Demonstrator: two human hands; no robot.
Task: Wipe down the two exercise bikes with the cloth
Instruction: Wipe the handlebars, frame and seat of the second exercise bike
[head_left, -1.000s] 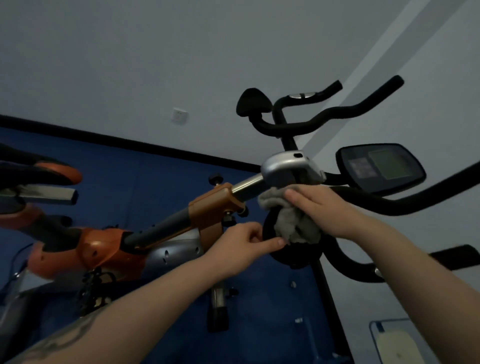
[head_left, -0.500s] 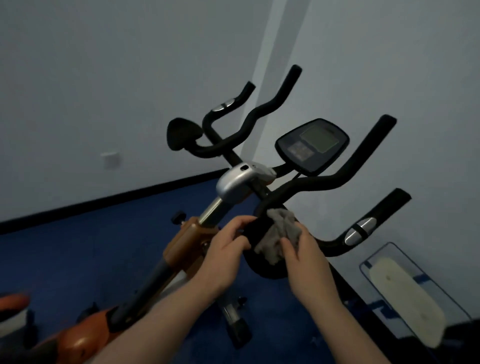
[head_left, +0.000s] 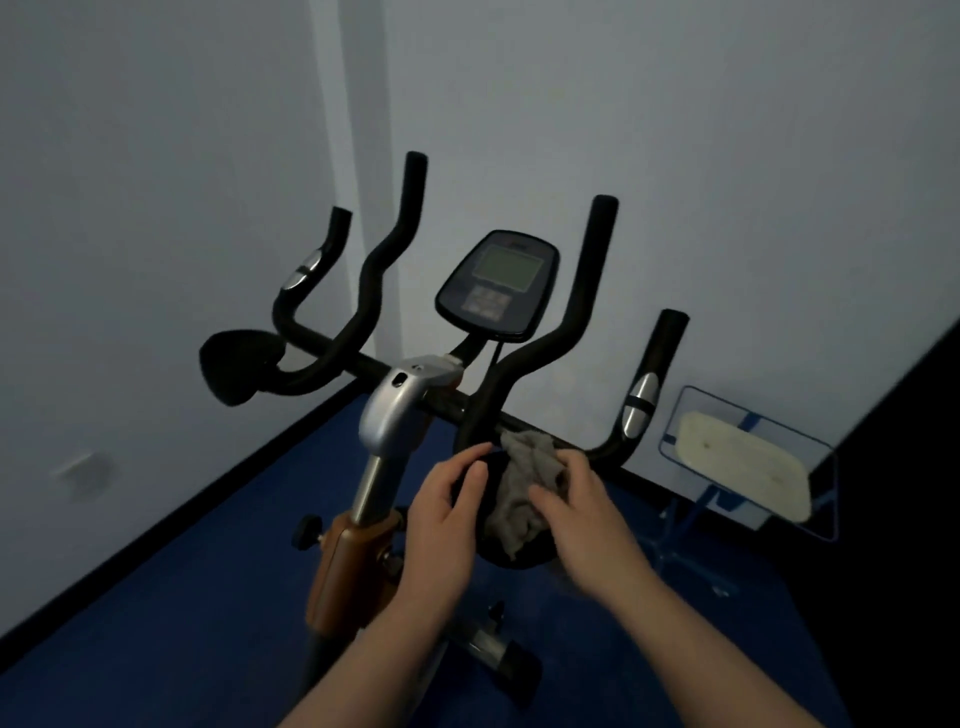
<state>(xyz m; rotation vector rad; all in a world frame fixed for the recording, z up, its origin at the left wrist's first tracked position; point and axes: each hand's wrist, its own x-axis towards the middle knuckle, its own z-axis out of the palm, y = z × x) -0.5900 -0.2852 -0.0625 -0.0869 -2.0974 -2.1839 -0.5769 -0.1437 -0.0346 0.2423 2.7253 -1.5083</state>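
An exercise bike with black handlebars, a silver stem cap and an orange post clamp fills the middle. Its console faces me. A grey cloth lies bunched on the black right elbow pad below the handlebar. My right hand presses the cloth against the pad, fingers curled over its edge. My left hand holds the pad's left edge, fingers curled around it. Only this one bike shows.
White walls meet in a corner behind the bike. Blue floor with a black skirting runs along the walls. A blue-framed transparent stand with a pale pad leans at the right. The left elbow pad juts out left.
The view has swung right and down, so the orange bike at the left has left the frame. Both hands stay at the right elbow pad, the cloth now lower on it.
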